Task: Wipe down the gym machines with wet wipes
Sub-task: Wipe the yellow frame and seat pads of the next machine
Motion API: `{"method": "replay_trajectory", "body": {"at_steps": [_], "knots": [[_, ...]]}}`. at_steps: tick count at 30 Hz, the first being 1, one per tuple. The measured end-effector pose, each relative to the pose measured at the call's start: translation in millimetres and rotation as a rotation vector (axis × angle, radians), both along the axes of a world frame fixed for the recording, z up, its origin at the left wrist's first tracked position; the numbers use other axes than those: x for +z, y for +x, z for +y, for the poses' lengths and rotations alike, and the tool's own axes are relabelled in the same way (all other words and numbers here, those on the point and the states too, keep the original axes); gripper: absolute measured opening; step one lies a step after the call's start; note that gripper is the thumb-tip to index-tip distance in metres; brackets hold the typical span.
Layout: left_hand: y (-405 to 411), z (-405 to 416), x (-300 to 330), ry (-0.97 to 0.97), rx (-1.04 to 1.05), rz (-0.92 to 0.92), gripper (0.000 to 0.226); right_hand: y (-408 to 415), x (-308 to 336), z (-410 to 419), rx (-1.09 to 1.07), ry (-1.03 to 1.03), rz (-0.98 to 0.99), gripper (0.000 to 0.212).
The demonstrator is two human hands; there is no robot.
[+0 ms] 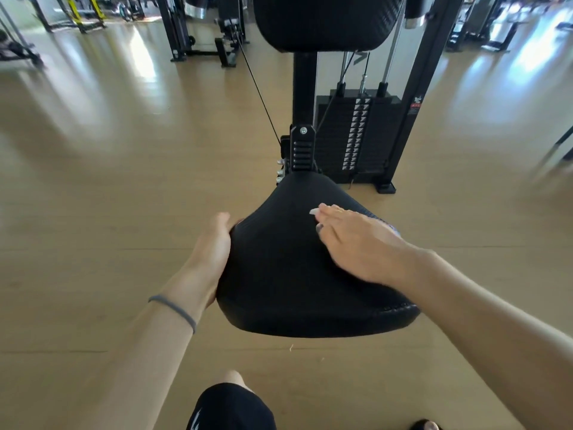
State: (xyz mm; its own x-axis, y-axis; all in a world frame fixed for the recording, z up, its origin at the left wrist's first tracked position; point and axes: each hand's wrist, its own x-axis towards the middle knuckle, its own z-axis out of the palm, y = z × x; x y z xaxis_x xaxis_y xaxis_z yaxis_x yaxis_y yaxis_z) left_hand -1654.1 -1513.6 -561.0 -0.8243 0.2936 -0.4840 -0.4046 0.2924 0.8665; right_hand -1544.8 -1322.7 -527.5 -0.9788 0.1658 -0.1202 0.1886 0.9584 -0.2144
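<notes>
A black padded seat (279,274) of a gym machine fills the middle of the view. My right hand (356,240) lies flat on the seat's right half with straight fingers, pressing a white wet wipe (314,211) whose corner pokes out past the fingertips. My left hand (214,243) grips the seat's left edge, fingers hidden under the pad. The black backrest (322,23) stands above and behind the seat.
Behind the seat rise the machine's post (305,94) and a weight stack (359,135) with cables. Other machines (198,29) stand at the back on the tan floor. My knee in black shorts (229,405) is just below the seat.
</notes>
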Motion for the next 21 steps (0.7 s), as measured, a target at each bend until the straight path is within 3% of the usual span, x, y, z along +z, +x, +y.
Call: {"method": "replay_trajectory", "body": {"at_steps": [3, 7, 9, 12, 14, 16, 18, 21], "knots": [[-4, 4, 3, -0.062, 0.011, 0.003, 0.062, 17, -2, -49, 0.163, 0.006, 0.171, 0.051], [-8, 2, 5, -0.131, -0.042, 0.02, 0.067, 22, 1, -58, 0.277, -0.166, 0.184, 0.05], [-8, 4, 12, -0.184, -0.132, 0.085, 0.067, 13, -1, -31, 0.185, -0.133, 0.219, 0.045], [-8, 15, 28, -0.414, -0.298, 0.288, 0.066, -2, -6, 12, -0.051, -0.17, 0.275, 0.03], [-12, 27, 38, -0.44, -0.39, 0.374, 0.057, -10, -8, 29, -0.17, -0.2, 0.322, 0.031], [-21, 42, 52, -0.416, -0.394, 0.451, 0.065, -17, -6, 39, -0.259, -0.265, 0.364, 0.026], [-32, 61, 73, -0.32, -0.321, 0.539, 0.067, -25, 3, 44, -0.4, -0.587, 0.422, 0.02], [-50, 86, 116, -0.083, -0.127, 0.651, 0.057, -45, 40, 54, -0.57, -1.434, 0.582, 0.019]]}}
